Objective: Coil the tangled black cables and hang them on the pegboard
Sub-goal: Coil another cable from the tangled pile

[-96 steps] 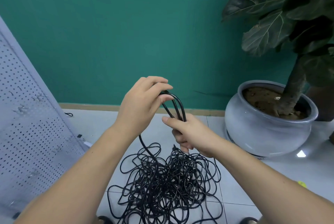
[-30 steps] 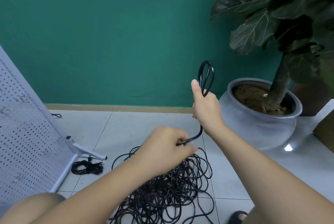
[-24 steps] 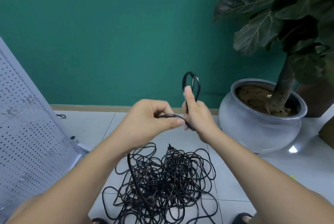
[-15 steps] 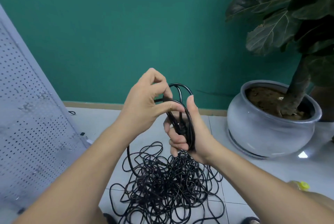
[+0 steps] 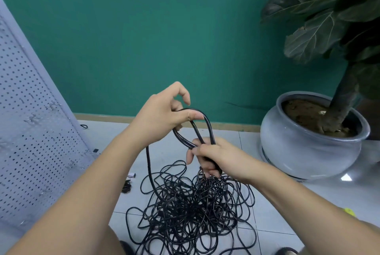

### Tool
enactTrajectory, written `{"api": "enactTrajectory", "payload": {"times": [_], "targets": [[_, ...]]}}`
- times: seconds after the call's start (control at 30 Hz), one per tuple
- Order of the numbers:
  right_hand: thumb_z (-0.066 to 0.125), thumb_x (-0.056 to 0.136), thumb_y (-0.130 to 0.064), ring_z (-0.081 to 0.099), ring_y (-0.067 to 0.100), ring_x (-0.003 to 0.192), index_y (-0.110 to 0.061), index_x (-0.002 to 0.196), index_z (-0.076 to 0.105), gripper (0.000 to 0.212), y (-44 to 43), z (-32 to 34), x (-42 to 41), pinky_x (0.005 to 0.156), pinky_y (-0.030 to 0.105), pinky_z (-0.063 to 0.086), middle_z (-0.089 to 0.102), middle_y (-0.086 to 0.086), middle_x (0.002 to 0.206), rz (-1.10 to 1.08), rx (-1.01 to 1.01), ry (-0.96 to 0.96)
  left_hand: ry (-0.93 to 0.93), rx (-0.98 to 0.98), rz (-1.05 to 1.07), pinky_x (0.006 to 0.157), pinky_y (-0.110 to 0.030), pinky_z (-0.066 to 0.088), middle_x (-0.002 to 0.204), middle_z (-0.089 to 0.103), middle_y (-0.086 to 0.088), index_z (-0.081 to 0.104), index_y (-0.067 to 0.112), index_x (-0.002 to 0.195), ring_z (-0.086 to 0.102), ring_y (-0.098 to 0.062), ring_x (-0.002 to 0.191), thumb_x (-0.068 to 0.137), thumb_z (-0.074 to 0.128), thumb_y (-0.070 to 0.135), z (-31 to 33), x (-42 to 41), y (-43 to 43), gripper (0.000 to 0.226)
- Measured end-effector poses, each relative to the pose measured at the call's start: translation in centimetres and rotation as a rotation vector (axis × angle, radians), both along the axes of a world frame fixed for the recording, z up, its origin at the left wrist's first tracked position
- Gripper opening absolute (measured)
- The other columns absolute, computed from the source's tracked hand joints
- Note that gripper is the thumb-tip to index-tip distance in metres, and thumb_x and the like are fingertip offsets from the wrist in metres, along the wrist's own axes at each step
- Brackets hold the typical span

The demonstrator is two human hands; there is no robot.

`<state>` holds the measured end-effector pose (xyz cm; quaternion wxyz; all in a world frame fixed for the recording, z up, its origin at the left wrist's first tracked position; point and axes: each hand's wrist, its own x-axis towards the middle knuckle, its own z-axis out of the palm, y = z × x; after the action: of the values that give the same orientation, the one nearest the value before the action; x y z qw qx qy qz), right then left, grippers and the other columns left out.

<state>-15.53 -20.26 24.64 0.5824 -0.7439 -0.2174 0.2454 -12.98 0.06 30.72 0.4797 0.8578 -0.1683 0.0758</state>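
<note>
L hand is pinching the top of a cable loop btw thumb and curled fingers, index arching above it, touching nothing. R hand is gripping the loop's lower end, knuckles up, fingers curling round a bunch of strands. Loop is spanning btw both hands above the floor: smooth round black jacket, a couple of turns, teardrop shape. One strand is hanging from under the L hand, running down into the pile.

Pile is lying on the floor right under the hands. It's thin glossy black cable in dozens of loose overlapping loops, w/ a dense knot in the middle and wider loops spilling out at the edges. Floor is showing pale glossy tiles w/ grey grout lines.

Pegboard is leaning at left, apart from the pile: pale grey sheet, regular hole grid, a few small metal hooks. Small dark cable bundle is sitting near its foot, beside a small white piece.

Pot is standing at right: bulbous, glazed grey-blue, soil inside, rough brown trunk rising out. Leaves are hanging over it, big, leathery, veined, dark green. Wall behind is matte teal, tan skirting running along its base.
</note>
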Motion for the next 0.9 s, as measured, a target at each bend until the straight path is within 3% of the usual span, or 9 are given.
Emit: {"api": "enactTrajectory", "payload": {"times": [0.1, 0.17, 0.23, 0.33, 0.43, 0.5, 0.6, 0.73, 0.9], "targets": [[0.054, 0.105, -0.041, 0.046, 0.02, 0.055, -0.014, 0.109, 0.069, 0.032, -0.1, -0.3, 0.4, 0.068, 0.039, 0.042, 0.045, -0.002, 0.061, -0.035, -0.053, -0.075, 0.209, -0.377, -0.09, 0.061, -0.038, 0.055, 0.062, 0.038, -0.003, 0.051, 0.017, 0.104, 0.036, -0.019, 0.053, 0.089, 0.086, 0.018, -0.2, 0.1, -0.6, 0.037], [0.054, 0.109, -0.036, 0.057, 0.023, 0.06, -0.029, 0.118, 0.066, 0.016, -0.1, -0.2, 0.5, 0.071, 0.035, 0.046, 0.055, 0.002, 0.064, 0.015, -0.058, -0.12, 0.285, -0.556, -0.119, 0.05, -0.027, 0.032, 0.064, 0.034, 0.002, 0.052, 0.019, 0.105, 0.024, -0.016, 0.051, 0.089, 0.083, 0.015, -0.4, -0.2, -1.6, 0.035], [0.058, 0.111, -0.027, 0.063, 0.026, 0.064, -0.042, 0.117, 0.061, 0.016, 0.0, 0.1, 0.4, 0.074, 0.034, 0.049, 0.062, 0.004, 0.067, 0.08, -0.082, -0.151, 0.316, -0.675, -0.12, 0.049, -0.027, 0.015, 0.064, 0.031, 0.005, 0.053, 0.02, 0.106, 0.015, -0.014, 0.051, 0.09, 0.081, 0.013, -0.7, -0.2, -2.5, 0.033], [0.072, 0.105, -0.032, 0.06, 0.025, 0.057, -0.036, 0.118, 0.056, 0.021, 0.8, 0.2, -0.1, 0.062, 0.031, 0.045, 0.059, 0.006, 0.061, 0.107, -0.148, -0.231, 0.318, -0.789, -0.068, 0.049, -0.027, 0.012, 0.065, 0.031, 0.005, 0.056, 0.02, 0.105, 0.013, -0.013, 0.05, 0.091, 0.081, 0.011, -1.0, 0.0, -3.5, 0.031], [0.071, 0.105, -0.038, 0.062, 0.022, 0.055, -0.03, 0.11, 0.067, 0.01, 1.5, 0.2, -0.4, 0.063, 0.033, 0.049, 0.057, 0.002, 0.061, 0.077, -0.13, -0.255, 0.247, -0.764, -0.017, 0.05, -0.03, 0.012, 0.067, 0.026, -0.001, 0.059, 0.019, 0.105, 0.014, -0.016, 0.051, 0.09, 0.084, 0.013, -0.8, 0.0, -3.9, 0.03], [0.066, 0.107, -0.04, 0.063, 0.017, 0.061, -0.02, 0.102, 0.075, 0.023, 1.6, 0.1, -0.2, 0.067, 0.033, 0.052, 0.067, 0.012, 0.072, 0.027, -0.183, -0.263, 0.2, -0.712, 0.015, 0.049, -0.03, 0.014, 0.067, 0.025, -0.003, 0.061, 0.019, 0.103, 0.013, -0.019, 0.053, 0.089, 0.086, 0.015, -0.6, 0.0, -4.1, 0.029], [0.064, 0.108, -0.041, 0.057, 0.005, 0.069, -0.015, 0.086, 0.073, 0.035, 1.8, -0.4, -0.1, 0.069, 0.024, 0.046, 0.07, -0.007, 0.078, -0.011, -0.25, -0.255, 0.165, -0.685, 0.067, 0.046, -0.026, 0.016, 0.065, 0.026, -0.001, 0.063, 0.021, 0.098, 0.013, -0.02, 0.055, 0.087, 0.087, 0.021, -0.3, -0.1, -4.8, 0.027], [0.059, 0.111, -0.025, 0.069, 0.02, 0.079, -0.017, 0.083, 0.071, 0.032, 2.5, -1.4, -0.4, 0.084, 0.037, 0.054, 0.076, 0.01, 0.086, 0.02, 0.02, -0.084, 0.186, -0.689, 0.162, 0.045, -0.026, 0.017, 0.062, 0.026, 0.003, 0.061, 0.021, 0.088, 0.017, -0.017, 0.051, 0.09, 0.085, 0.034, -0.1, 0.4, -5.3, 0.028], [0.053, 0.114, -0.02, 0.039, 0.016, 0.053, -0.008, 0.091, 0.06, 0.027, 3.0, -2.0, -0.8, 0.055, 0.032, 0.043, 0.042, 0.002, 0.063, -0.059, 0.26, 0.161, 0.189, -0.681, 0.164, 0.052, -0.029, 0.021, 0.063, 0.026, 0.002, 0.064, 0.016, 0.092, 0.021, -0.018, 0.053, 0.097, 0.075, 0.046, -0.1, 1.3, -5.7, 0.032]]}}
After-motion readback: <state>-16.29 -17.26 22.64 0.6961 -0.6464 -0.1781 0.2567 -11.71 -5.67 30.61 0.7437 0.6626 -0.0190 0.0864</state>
